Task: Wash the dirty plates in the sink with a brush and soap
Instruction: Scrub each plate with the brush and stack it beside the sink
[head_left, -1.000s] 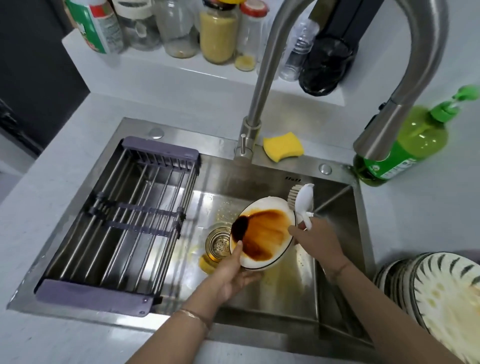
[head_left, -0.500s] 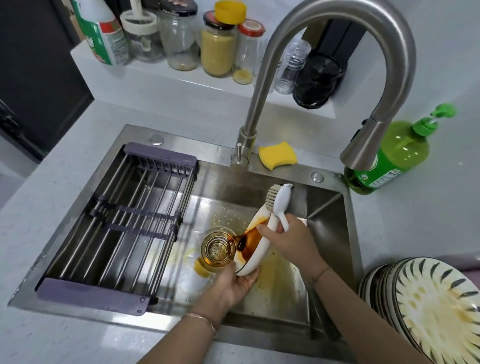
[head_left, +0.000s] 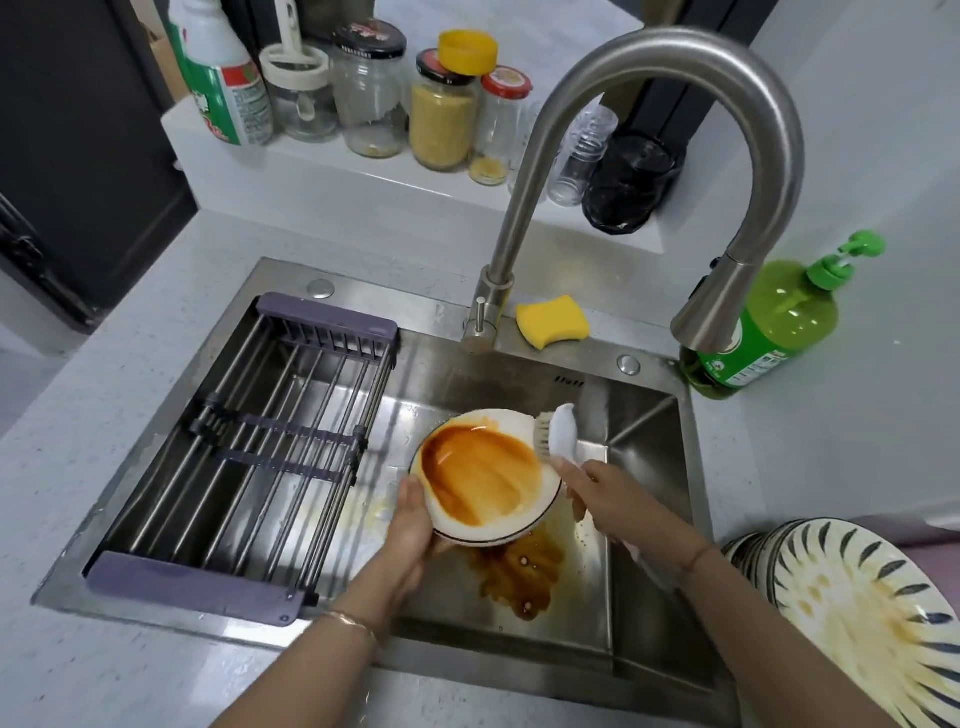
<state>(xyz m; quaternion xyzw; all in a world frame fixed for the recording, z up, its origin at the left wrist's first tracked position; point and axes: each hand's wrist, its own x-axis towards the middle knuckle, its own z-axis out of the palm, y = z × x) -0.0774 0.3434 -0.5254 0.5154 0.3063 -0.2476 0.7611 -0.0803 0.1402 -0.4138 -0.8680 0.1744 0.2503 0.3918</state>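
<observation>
Dishware: white round ceramic plate (head_left: 483, 475) with a thin dark rim line, smeared with orange-brown sauce, held tilted over the middle of the stainless steel sink (head_left: 649, 441), soiled face up
Left hand (head_left: 415, 525): grips the plate's near-left edge above the sink floor, thumb on the rim, fingers curled beneath
Right hand (head_left: 618, 501): wrapped round the handle of the white plastic brush (head_left: 558, 434), over the sink's right half
Bristle end: pale bristles lie against the plate's far-right rim, brush head pointing toward the sink's back wall
Spill: brown sauce puddle (head_left: 519, 571) on the sink floor, just below the plate's near edge
Drainer: purple-ended metal-rod drying rack (head_left: 270, 457) spans the sink's left half
Tap: brushed steel gooseneck faucet (head_left: 675, 67) rises from the sink's back rim
Scourer: yellow sponge (head_left: 553, 321) lies on the sink's back rim
Detergent: green pump bottle of soap (head_left: 779, 322) stands just beyond the sink's back right corner
Waiting pile: stack of patterned dirty plates (head_left: 852, 613) sits on the counter right of the sink
</observation>
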